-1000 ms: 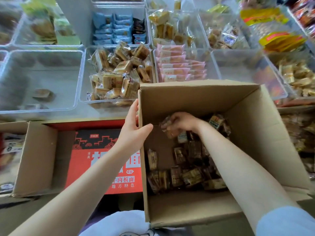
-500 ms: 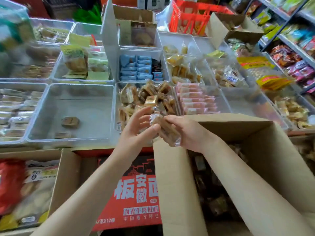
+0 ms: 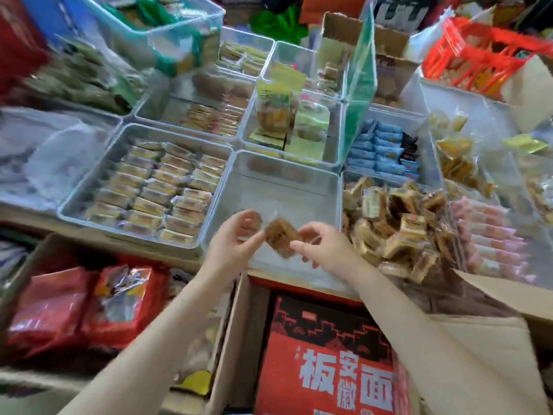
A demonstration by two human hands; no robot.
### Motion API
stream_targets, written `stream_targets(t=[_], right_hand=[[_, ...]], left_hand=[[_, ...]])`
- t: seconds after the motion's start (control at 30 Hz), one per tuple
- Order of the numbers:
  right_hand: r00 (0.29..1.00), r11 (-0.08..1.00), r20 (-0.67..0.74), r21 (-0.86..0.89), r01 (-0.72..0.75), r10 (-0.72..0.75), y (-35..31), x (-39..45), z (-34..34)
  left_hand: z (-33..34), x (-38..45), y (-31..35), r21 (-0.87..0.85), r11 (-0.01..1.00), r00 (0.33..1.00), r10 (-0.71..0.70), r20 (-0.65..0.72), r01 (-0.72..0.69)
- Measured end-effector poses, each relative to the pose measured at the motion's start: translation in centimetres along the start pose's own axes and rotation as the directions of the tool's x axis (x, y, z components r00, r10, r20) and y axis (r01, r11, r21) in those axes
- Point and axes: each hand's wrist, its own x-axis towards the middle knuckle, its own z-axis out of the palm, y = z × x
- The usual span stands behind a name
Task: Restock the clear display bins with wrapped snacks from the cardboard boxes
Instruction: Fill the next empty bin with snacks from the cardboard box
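1. Brown wrapped snack (image 3: 280, 236), clear plastic wrapper, is up in the air between your two hands, right over the near edge of the mostly bare clear bin (image 3: 279, 187) in the middle of the counter.
2. Its long axis is tilted: one end points up and to the left, the other down and to the right. The broad printed face looks back at you.
3. Your left hand (image 3: 232, 244) has thumb and fingers curled around the snack's left end, pinching it. There looks to be a second brownish piece behind those fingers, but it's too blurry to call.
4. Your right hand (image 3: 324, 249) pinches the snack's lower right edge with fingertips, the other fingers loosely curled under.
5. Right of that bin sits a bin heaped with tan wrapped cakes (image 3: 398, 223), piled every which way and spilling toward the front edge.
6. Left of it is a bin of flat wrapped bars (image 3: 155, 187) laid in neat rows.
7. Behind them are blue packets (image 3: 380, 148) in another bin, and pink packets (image 3: 490, 235) stacked at far right.
8. Below your arms is a red box with white characters (image 3: 329, 363) sitting in a cardboard box (image 3: 239, 339), and red bags (image 3: 86, 307) fill another box to the left.
9. A flap of a third cardboard box (image 3: 505, 292) pokes in at right.
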Motion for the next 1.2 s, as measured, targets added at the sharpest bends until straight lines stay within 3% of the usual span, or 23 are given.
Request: stream_targets(t=[0.1,0.2,0.5,0.63,0.77,0.97,1.03,1.2], right_hand=[[0.994,0.974,-0.094,-0.224,0.031,-0.053,0.3,4.4,3.3],[0.997,0.961,-0.066,-0.276,0.009,-0.028,0.3,7.8,6.4],[0.982,0.976,0.143,-0.199,-0.089,0.119,1.7,16.1,12.1],[0.98,0.964,0.129,-0.24,-0.119,0.153,2.1,17.4,12.3],[0.984,0.95,0.005,-0.261,-0.169,0.177,2.6,18.2,12.6],[0.957,0.921,0.171,-0.355,-0.163,0.235,2.2,21.0,12.1],[0.96,0.893,0.177,-0.433,-0.122,0.217,1.6,21.1,12.1],[0.987,0.867,0.154,-0.485,0.112,-0.041,0.9,19.0,12.6]], left_hand=[[-2.9,2.4,-4.4,0.535,0.844,0.993,0.093,-0.072,-0.04],[-3.8,4.0,-7.5,0.674,0.736,0.991,0.129,-0.04,-0.069],[-2.9,5.7,-9.5,0.733,0.68,0.98,0.159,-0.116,-0.023],[-2.8,5.7,-9.8,0.746,0.666,0.969,0.195,-0.151,-0.017],[-2.6,5.8,-10.0,0.749,0.662,0.962,0.22,-0.162,-0.025],[-2.5,5.9,-10.2,0.761,0.649,0.951,0.246,-0.186,-0.019],[-2.5,5.8,-10.1,0.764,0.645,0.951,0.244,-0.189,-0.014],[-2.5,5.8,-10.2,0.762,0.648,0.954,0.229,-0.192,-0.003]])
